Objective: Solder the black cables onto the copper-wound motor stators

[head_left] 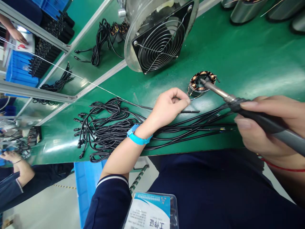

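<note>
Showing far to the left of the copper-wound stator (195,87), a co-worker's hand (10,156) is hovering near a cluttered work spot. A second co-worker's hand (18,35) is reaching in farther up, and a blue plastic crate (20,68) is sitting just beneath it, still well left of the stator. Nearer to the stator, on its lower left, many black power cables (107,127) are lying looped, their straight lengths running on below it.

Just left of the stator, the person's left hand (170,103) is bringing thumb and forefinger together, apparently pinching a thin wire (195,97) by the stator's near edge; a black cable is passing beneath this hand. Above and left of the stator, a round metal wire fan guard (162,47) is facing the work.

The stator itself is standing on the green bench top (238,63). From its right, a soldering iron (234,103) is pointing its tip over the stator's opening; whether it is touching cannot be told. The person's right hand (267,143), to the lower right of the stator, is gripping the iron's dark handle. Metal cylinders (247,12) are standing above and right of the stator.
</note>
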A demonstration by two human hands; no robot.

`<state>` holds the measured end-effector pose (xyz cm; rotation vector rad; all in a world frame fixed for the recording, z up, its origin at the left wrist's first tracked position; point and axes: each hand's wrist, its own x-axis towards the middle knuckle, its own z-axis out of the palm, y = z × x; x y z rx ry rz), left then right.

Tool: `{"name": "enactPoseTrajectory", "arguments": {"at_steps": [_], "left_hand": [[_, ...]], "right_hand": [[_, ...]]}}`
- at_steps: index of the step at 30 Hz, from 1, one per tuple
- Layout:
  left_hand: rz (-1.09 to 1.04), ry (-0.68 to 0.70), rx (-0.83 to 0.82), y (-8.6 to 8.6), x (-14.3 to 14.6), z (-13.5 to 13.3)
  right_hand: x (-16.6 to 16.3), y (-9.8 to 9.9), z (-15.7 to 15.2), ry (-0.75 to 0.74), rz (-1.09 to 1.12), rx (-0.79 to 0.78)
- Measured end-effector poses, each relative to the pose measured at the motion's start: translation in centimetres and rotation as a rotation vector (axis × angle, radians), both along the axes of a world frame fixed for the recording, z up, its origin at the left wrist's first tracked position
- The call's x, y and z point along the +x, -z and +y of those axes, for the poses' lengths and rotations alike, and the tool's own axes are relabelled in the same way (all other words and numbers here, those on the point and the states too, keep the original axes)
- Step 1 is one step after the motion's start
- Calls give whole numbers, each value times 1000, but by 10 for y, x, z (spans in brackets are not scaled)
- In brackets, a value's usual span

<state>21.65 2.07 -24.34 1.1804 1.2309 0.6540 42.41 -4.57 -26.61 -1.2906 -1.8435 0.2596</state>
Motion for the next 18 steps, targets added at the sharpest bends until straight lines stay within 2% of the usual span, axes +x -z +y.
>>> {"name": "enactPoseTrajectory", "arguments": {"at_steps": [3, 8, 12, 15, 18], "left_hand": [[1, -4, 7, 1, 0, 0], [-9, -14, 12, 1, 0, 0], [-2, -19, 3, 0, 1, 0], [3, -19, 17, -1, 0, 0], [3, -17, 12, -1, 0, 0]], "right_hand": [[-4, -2, 11, -96, -45, 138], [-6, -19, 32, -123, 10, 0], [-7, -35, 58, -228, -157, -46], [-10, -32, 74, -356, -174, -74], [-15, -18, 81, -387, -131, -67]]}}
